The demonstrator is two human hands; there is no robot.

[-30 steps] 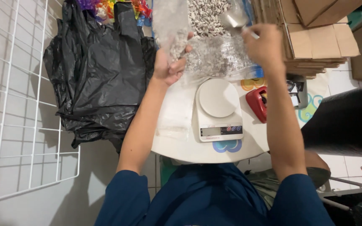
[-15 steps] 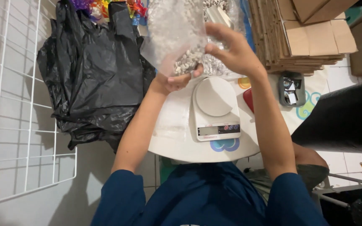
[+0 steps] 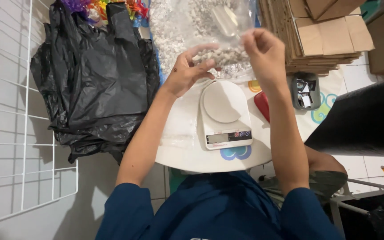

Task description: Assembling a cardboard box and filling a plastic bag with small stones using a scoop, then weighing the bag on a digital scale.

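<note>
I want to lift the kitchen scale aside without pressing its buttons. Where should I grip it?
Grip the white scale by its long left and right edges, about midway, coming from above. Its round platform sits at the far end and the display and buttons at the near end, so the flat sides are the safest hold.

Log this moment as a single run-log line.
left hand: cradles small clear bag of pale pieces | right hand: pinches bag top | below: white kitchen scale, pan bare | left: black plastic bags
</note>
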